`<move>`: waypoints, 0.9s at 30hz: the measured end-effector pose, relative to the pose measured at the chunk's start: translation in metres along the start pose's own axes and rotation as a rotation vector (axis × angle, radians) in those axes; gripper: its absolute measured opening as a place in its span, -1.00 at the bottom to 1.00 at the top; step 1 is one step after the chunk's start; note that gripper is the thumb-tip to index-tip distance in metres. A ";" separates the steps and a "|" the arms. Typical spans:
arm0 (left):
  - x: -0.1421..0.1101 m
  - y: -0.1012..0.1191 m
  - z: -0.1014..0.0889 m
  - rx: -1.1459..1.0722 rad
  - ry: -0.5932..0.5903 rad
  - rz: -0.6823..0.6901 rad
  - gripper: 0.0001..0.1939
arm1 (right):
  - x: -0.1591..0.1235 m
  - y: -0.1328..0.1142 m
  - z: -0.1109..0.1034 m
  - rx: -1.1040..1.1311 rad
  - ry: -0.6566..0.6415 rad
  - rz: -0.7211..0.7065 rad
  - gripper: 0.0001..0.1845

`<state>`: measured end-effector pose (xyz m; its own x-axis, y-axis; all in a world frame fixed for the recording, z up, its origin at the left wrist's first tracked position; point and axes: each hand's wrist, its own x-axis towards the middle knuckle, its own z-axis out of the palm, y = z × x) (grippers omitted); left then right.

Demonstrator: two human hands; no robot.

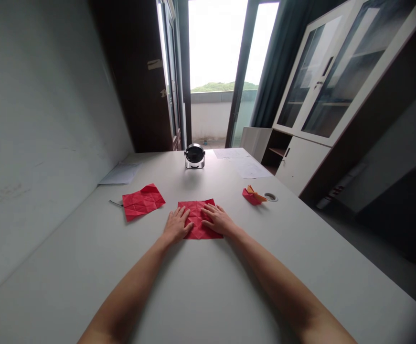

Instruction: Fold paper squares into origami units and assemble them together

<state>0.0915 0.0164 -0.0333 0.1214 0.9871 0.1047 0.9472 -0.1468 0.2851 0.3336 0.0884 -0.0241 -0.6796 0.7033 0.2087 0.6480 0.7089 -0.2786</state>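
Observation:
A creased red sheet of paper (197, 220) lies unfolded on the white table, its fold lines crossing all over it. On its left edge rests my left hand (177, 225), fingers stretched out over the paper. My right hand (218, 220) lies flat on the right part of the same sheet, with the fingers spread. Neither hand grips anything; both press or rest on the paper. Some of the sheet's side edges are hidden under the hands.
Left of my hands is a second creased red sheet (142, 203), a thin dark cord by it. To the right lie a folded red-and-orange paper piece (253, 195) and a tape roll (271, 197). A round black device (195, 155) stands behind, with white papers (249, 168) at the table's (189, 296) far side.

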 end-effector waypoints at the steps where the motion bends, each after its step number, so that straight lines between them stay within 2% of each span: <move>1: 0.000 -0.001 0.000 0.000 0.004 -0.004 -0.32 | 0.000 0.000 0.000 0.002 -0.009 -0.002 -0.35; 9: 0.001 -0.004 -0.001 0.006 0.021 -0.051 -0.34 | 0.001 0.003 0.004 -0.003 0.015 0.031 -0.41; 15: 0.003 -0.013 0.001 0.004 0.014 -0.091 -0.44 | 0.002 0.012 0.009 -0.042 0.073 0.214 -0.49; 19: 0.003 -0.014 -0.002 -0.007 0.037 -0.082 -0.47 | 0.002 0.018 0.009 -0.048 0.135 0.276 -0.49; 22: 0.001 -0.009 -0.008 -0.024 0.082 -0.049 -0.48 | 0.003 0.014 0.005 -0.071 0.170 0.223 -0.43; 25: 0.000 -0.002 -0.013 -0.026 0.132 0.039 -0.51 | 0.004 0.005 0.001 -0.102 0.181 0.110 -0.40; 27: -0.001 0.003 -0.013 -0.020 0.123 0.107 -0.50 | 0.004 0.000 0.000 -0.105 0.152 0.052 -0.39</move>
<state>0.0909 0.0140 -0.0203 0.1828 0.9506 0.2509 0.9245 -0.2531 0.2851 0.3308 0.0909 -0.0230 -0.5894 0.7338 0.3380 0.7189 0.6672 -0.1950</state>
